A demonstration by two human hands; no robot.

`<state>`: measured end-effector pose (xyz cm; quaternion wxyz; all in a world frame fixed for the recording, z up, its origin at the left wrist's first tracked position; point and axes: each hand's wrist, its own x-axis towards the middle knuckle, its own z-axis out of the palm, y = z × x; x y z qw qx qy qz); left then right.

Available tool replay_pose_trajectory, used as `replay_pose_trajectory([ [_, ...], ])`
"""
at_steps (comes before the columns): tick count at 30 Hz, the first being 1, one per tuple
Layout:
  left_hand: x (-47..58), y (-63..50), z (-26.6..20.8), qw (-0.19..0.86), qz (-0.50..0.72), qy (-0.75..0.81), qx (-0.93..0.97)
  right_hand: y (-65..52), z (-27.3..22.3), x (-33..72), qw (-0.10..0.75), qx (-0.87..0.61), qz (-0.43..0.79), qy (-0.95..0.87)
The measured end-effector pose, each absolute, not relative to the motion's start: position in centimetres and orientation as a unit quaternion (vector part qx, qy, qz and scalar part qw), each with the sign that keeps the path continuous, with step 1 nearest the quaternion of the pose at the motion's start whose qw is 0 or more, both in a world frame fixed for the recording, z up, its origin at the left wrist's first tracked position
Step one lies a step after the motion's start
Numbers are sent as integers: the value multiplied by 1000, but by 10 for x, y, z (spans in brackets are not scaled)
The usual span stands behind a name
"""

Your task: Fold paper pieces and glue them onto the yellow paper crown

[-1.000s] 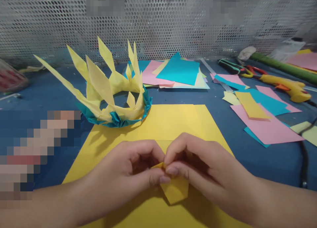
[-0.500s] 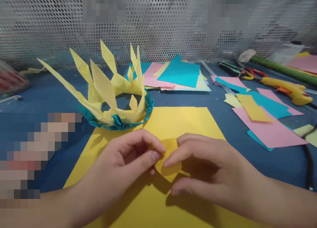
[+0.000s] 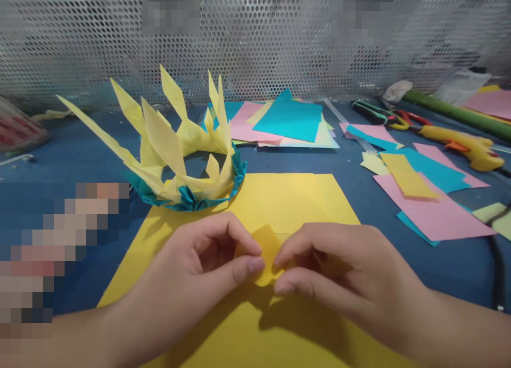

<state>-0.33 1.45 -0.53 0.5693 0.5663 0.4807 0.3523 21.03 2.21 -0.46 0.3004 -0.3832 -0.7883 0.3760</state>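
A small folded piece of yellow paper (image 3: 268, 245) is held up between my hands, over larger yellow sheets (image 3: 299, 197). My left hand (image 3: 207, 261) pinches its left side between thumb and index finger. At its lower right corner, my right hand (image 3: 339, 272) has thumb and fingertips closed on the edge. Behind my left hand stands a paper crown (image 3: 163, 149) with tall pale yellow points and a crumpled teal band around its base. Part of the folded piece is hidden behind my left fingers.
Stacked coloured paper (image 3: 291, 117) lies at the back. To the right are paper scraps (image 3: 435, 213), scissors (image 3: 403, 117), a yellow glue gun (image 3: 459, 141), a green roll (image 3: 451, 109) and a black cord (image 3: 497, 261). A perforated metal panel (image 3: 263, 54) closes the back.
The small yellow paper has turned in my fingers, one corner now pointing up. My right index finger has slid off its face, and the right thumb has risen to its lower edge.
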Motion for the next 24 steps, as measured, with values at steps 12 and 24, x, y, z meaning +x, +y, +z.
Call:
replay_pose_trajectory([
  [12, -7, 19, -6, 663, 344, 440, 498, 24, -4, 214, 354, -246, 344, -834],
  [24, -5, 18, -5, 655, 343, 437, 512, 25, -7, 216, 350, -205, 358, -841],
])
